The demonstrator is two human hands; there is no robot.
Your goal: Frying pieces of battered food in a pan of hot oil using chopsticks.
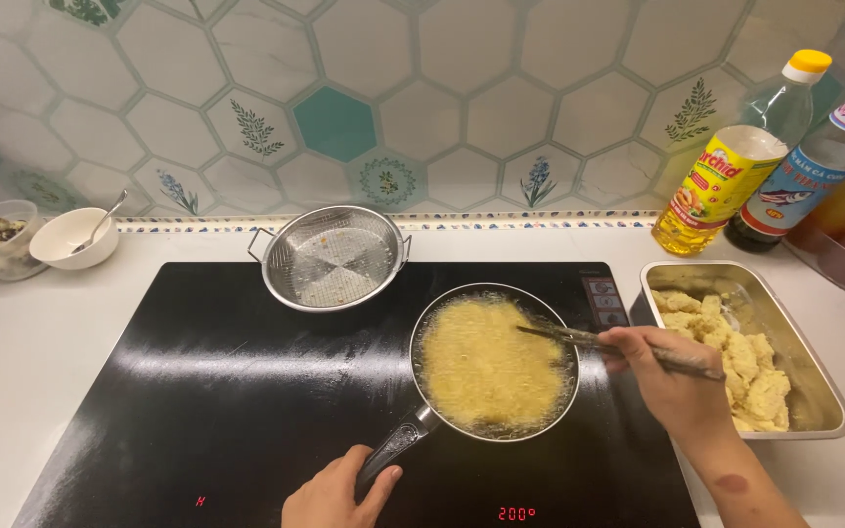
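- left hand (334, 494), bottom centre, fingers clenched round the frying pan (494, 362) handle
- pan at centre, on the black cooktop (198, 391)
- right hand (672, 381), right of centre, pinches chopsticks (618, 344) over the bubbling oil
- steel tray (814, 372) of battered pieces at right

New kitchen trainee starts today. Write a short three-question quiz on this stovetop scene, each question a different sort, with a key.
1. True or false: the left hand grips the handle of the frying pan.
2. What does the right hand hold over the bubbling oil? A) a spoon B) chopsticks C) a whisk
3. Fill in: the battered pieces wait in a metal ____ right of the cooktop.

Key
1. True
2. B
3. tray; the round strainer sits behind the pan, nearly empty.
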